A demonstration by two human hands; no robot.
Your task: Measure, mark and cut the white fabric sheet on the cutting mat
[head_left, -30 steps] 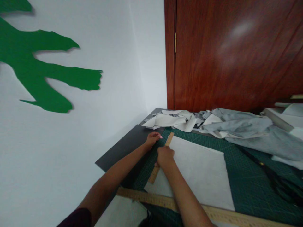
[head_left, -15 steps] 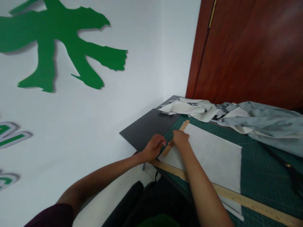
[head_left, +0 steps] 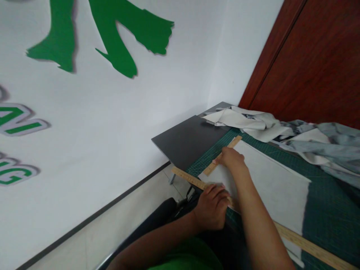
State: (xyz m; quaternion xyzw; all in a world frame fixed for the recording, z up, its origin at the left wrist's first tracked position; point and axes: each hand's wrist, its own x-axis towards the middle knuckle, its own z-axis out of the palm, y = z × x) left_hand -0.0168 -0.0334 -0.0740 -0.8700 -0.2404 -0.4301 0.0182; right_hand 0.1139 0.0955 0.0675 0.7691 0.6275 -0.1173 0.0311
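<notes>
Landmark: the flat white fabric-like sheet (head_left: 277,183). It looks laid out, with both measuring pieces in place; no drawn line or cut can be made out on it, so marking seems not yet done.

Left of sheet: bare dark-grey desk (head_left: 185,140). At the sheet's near-left corner, the left hand (head_left: 212,206), fingers bent over a long, pale wooden ruler (head_left: 315,240) that crosses the sheet's near side; grip or mere rest, cannot tell.

Along the sheet's left edge, a short, pale wooden ruler (head_left: 210,168). Right hand (head_left: 232,159) on it, fingers bunched and touching it, the sheet just right of them; whether they pinch, cannot tell.

Beyond sheet: crumpled grey-and-white cloth (head_left: 261,122). Right of sheet: dark-green gridded cutting mat (head_left: 332,213), running under it.
</notes>
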